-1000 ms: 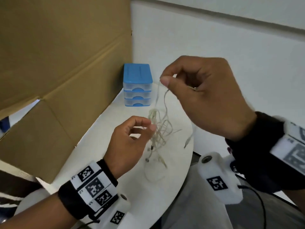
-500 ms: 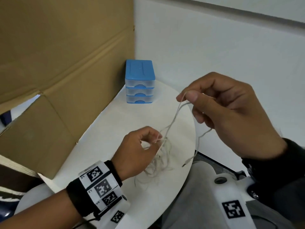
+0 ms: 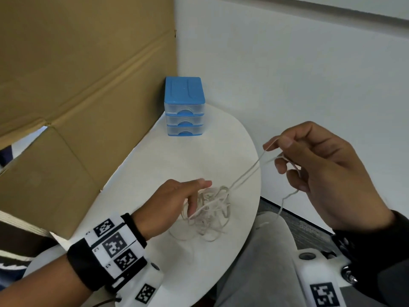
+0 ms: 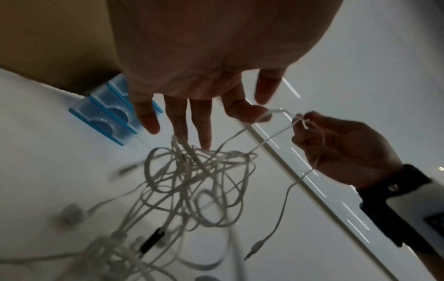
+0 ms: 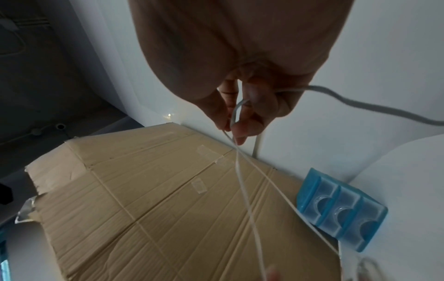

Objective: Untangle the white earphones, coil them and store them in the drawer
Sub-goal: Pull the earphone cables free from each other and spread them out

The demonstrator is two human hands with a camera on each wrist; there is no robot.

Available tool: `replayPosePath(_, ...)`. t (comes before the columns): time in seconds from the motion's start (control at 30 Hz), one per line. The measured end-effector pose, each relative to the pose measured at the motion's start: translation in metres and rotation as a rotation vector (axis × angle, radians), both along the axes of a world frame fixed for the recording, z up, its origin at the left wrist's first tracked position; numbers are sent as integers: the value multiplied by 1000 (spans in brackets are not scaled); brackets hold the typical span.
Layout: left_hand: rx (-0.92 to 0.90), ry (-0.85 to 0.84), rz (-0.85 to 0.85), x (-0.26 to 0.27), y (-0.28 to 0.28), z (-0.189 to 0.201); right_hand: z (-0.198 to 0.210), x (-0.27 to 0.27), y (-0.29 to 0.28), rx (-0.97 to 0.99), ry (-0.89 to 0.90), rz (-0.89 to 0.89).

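Note:
The white earphones [image 3: 210, 209] lie as a tangled heap on the round white table [image 3: 155, 165]. My left hand [image 3: 194, 196] hovers over the heap with fingers spread and straight [image 4: 204, 133], fingertips touching the loops. My right hand [image 3: 285, 149] is raised to the right of the table and pinches a loop of the cable [image 5: 236, 114] between thumb and forefinger; two strands run taut from it down to the heap. The plug end [image 4: 254, 249] dangles below that hand. The blue three-drawer box [image 3: 184, 107] stands at the back of the table, all drawers closed.
A large cardboard sheet [image 3: 77, 85] leans along the table's left side. A white wall [image 3: 287, 74] stands behind. The table's right edge [image 3: 257, 185] drops off beside my grey-trousered lap [image 3: 261, 262].
My right hand moved down and to the right, pulling strands out of the heap. The tangle dropped onto the table. My left hand let go of its pinch and spread its fingers.

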State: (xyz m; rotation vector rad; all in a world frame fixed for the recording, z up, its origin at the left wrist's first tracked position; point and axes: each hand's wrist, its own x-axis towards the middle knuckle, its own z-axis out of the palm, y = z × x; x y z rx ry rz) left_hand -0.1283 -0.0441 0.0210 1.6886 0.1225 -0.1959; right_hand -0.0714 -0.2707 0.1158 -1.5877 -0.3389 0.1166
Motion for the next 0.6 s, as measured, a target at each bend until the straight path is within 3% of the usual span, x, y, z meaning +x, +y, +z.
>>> replayPosePath(0.23,204,-85,41,-7,-25,-18,4,-20,23,112,31,200)
replayPosePath(0.37,166,-153,-133,-14,-35,-16,1,-28,30,135,80,284)
replayPosePath(0.47,168,-216,-23,-15,-32,-13,3,-25,25,94,47,270)
replayPosePath(0.6,164,-274,142,-11,-14,-3,5,-17,11,160,161,166)
